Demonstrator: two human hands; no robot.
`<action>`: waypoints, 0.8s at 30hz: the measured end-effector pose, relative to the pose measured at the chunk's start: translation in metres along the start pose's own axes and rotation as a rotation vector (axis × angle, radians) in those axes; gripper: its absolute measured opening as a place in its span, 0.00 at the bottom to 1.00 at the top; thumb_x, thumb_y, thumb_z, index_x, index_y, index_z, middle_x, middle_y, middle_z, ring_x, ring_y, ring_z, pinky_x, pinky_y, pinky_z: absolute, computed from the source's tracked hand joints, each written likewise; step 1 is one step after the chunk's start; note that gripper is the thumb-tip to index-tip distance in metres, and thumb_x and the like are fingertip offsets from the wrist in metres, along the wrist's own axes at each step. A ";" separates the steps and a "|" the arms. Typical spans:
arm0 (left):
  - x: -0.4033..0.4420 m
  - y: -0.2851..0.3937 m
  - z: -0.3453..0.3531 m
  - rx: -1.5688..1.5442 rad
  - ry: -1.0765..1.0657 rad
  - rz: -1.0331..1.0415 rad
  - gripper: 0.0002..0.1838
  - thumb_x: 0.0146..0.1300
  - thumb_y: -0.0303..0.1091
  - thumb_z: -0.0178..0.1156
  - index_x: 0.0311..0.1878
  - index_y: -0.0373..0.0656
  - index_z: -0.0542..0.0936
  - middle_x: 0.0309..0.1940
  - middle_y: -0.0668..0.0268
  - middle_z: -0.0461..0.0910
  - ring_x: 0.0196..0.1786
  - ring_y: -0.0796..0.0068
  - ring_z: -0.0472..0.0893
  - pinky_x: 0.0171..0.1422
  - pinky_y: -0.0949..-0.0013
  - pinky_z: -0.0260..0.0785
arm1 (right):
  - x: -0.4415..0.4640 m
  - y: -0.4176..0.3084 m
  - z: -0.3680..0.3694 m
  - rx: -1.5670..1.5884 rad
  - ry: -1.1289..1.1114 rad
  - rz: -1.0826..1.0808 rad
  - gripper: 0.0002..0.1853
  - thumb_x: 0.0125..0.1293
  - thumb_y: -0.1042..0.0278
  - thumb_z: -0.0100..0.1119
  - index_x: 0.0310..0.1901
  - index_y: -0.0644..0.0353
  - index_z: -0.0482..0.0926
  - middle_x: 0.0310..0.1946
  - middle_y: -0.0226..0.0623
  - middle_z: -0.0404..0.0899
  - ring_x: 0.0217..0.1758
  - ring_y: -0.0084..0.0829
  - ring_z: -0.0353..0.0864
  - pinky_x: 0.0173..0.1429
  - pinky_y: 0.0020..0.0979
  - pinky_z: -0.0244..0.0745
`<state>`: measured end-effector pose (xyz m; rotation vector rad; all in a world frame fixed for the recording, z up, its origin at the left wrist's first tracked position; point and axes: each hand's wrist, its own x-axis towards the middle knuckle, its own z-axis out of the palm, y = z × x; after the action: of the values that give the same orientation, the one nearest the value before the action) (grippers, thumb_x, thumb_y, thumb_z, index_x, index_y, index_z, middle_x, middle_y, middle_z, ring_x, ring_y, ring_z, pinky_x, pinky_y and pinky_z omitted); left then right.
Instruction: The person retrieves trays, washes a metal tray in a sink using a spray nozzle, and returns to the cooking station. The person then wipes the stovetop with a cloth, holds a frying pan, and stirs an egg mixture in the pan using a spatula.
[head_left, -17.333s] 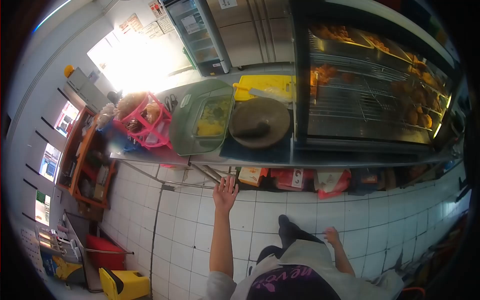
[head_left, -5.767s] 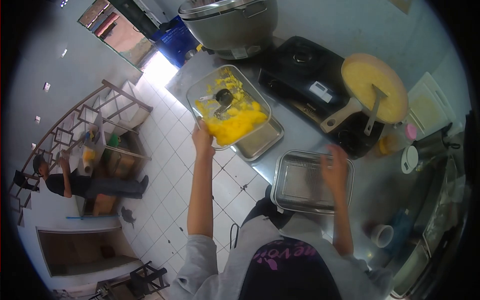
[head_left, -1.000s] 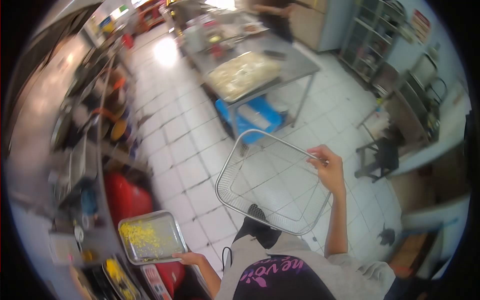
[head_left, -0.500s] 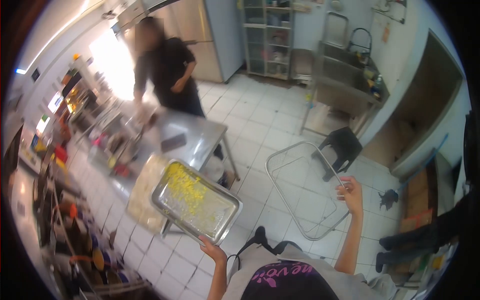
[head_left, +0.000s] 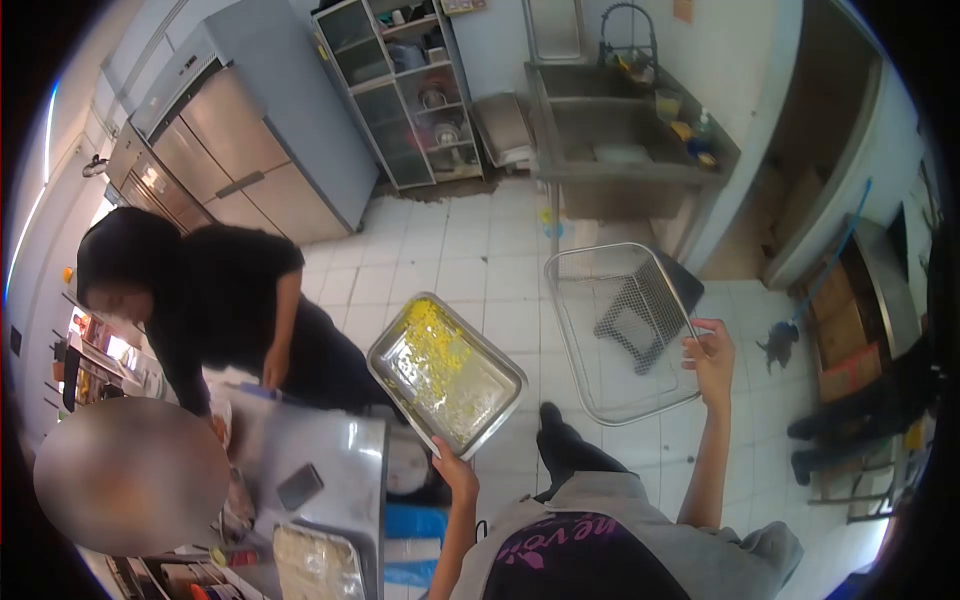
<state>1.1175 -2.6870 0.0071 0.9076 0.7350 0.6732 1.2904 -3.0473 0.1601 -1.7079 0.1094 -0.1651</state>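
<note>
My left hand (head_left: pixel 457 474) grips the near edge of a rectangular metal tray (head_left: pixel 482 398), with the thumb over the rim. Small yellow pieces (head_left: pixel 428 335) lie scattered in it, thickest toward the far end, and the tray is tilted. Off to the right, my right hand (head_left: pixel 712 362) is closed on the rim of a rectangular wire mesh basket (head_left: pixel 573 345). No food shows in the basket, and the floor and a dark stool can be seen through its mesh. Tray and basket are held apart, above the tiled floor.
At left, a person in black (head_left: pixel 230 290) leans over a steel table (head_left: pixel 345 455) bearing a phone (head_left: pixel 300 487) and a tray of pale food (head_left: pixel 318 565). A steel sink (head_left: pixel 620 130) stands ahead. The dark stool (head_left: pixel 640 330) is below the basket.
My view has swung right and come nearer the sink and refrigerator. Both hands have carried the tray and basket along, still gripped. The person at the table now bends lower over it.
</note>
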 end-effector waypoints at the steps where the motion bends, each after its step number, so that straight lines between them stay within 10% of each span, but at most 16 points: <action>1: 0.020 -0.008 0.011 -0.018 -0.007 0.000 0.31 0.67 0.54 0.49 0.56 0.31 0.65 0.49 0.57 0.73 0.49 0.68 0.75 0.53 0.67 0.69 | 0.026 -0.004 0.013 0.008 -0.009 -0.010 0.15 0.58 0.77 0.56 0.48 0.59 0.72 0.27 0.31 0.76 0.26 0.17 0.71 0.26 0.20 0.72; 10: 0.171 0.009 0.114 -0.025 0.232 0.076 0.29 0.67 0.52 0.50 0.54 0.31 0.65 0.46 0.57 0.73 0.48 0.70 0.74 0.51 0.67 0.69 | 0.225 -0.111 0.181 0.525 -0.277 0.044 0.32 0.62 0.54 0.59 0.65 0.53 0.59 0.51 0.49 0.72 0.44 0.34 0.77 0.45 0.37 0.76; 12: 0.204 0.022 0.139 -0.046 0.267 0.075 0.28 0.67 0.52 0.50 0.55 0.33 0.65 0.46 0.58 0.72 0.47 0.71 0.75 0.48 0.66 0.71 | 0.231 -0.127 0.217 1.100 -0.473 -0.258 0.45 0.58 0.35 0.53 0.71 0.46 0.46 0.65 0.52 0.56 0.58 0.43 0.70 0.60 0.52 0.64; 15: 0.280 0.000 0.142 0.011 0.284 0.121 0.32 0.64 0.56 0.52 0.58 0.37 0.62 0.50 0.58 0.70 0.50 0.63 0.76 0.49 0.56 0.75 | 0.254 -0.097 0.290 1.035 -0.666 -0.367 0.51 0.53 0.24 0.48 0.72 0.42 0.42 0.68 0.53 0.52 0.64 0.47 0.65 0.66 0.57 0.53; 22: 0.492 0.027 0.278 -0.065 0.150 0.092 0.36 0.66 0.55 0.50 0.64 0.33 0.56 0.54 0.51 0.67 0.51 0.60 0.75 0.48 0.55 0.75 | 0.389 -0.049 0.511 1.824 -0.696 0.224 0.40 0.63 0.34 0.45 0.71 0.40 0.43 0.53 0.51 0.71 0.56 0.43 0.72 0.64 0.58 0.57; 24: 0.565 0.026 0.303 -0.084 0.146 0.076 0.38 0.65 0.55 0.50 0.63 0.30 0.56 0.55 0.50 0.67 0.51 0.59 0.75 0.49 0.56 0.75 | 0.455 -0.041 0.553 1.120 -0.385 -0.405 0.33 0.68 0.42 0.42 0.69 0.43 0.47 0.48 0.46 0.74 0.53 0.39 0.74 0.63 0.54 0.60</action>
<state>1.6773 -2.3735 0.0028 0.8183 0.7987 0.8386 1.8331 -2.5786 0.1460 -0.5964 -0.5337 -0.1489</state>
